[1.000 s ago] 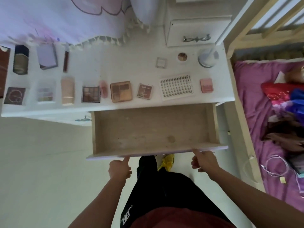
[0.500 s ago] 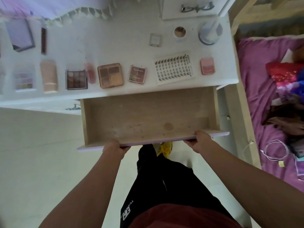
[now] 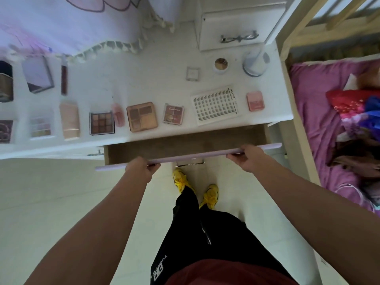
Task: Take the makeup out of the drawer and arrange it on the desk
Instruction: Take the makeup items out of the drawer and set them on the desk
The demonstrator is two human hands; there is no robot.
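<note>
The wooden drawer (image 3: 185, 145) is mostly pushed in under the white desk (image 3: 156, 75); only a narrow strip of its bare inside shows. My left hand (image 3: 141, 168) grips the lilac drawer front near its left end. My right hand (image 3: 247, 159) grips the same front near its right end. Makeup lies in rows on the desk: a brown nine-pan palette (image 3: 101, 123), a peach palette (image 3: 141, 116), a small square palette (image 3: 173, 114), a white lash card (image 3: 216, 104), a pink compact (image 3: 255, 101) and a beige tube (image 3: 69, 120).
A lamp base (image 3: 255, 63), a small jar (image 3: 221, 65) and a clear cube (image 3: 192, 73) stand at the desk's back right. A mirror (image 3: 38, 74) and dark bottle (image 3: 5, 81) sit far left. A bed with purple sheet (image 3: 320, 120) flanks the right. My feet (image 3: 195, 188) stand below.
Both hands moved from touching the drawer front to gripping it, and the drawer has slid far into the desk, leaving only a thin gap open.
</note>
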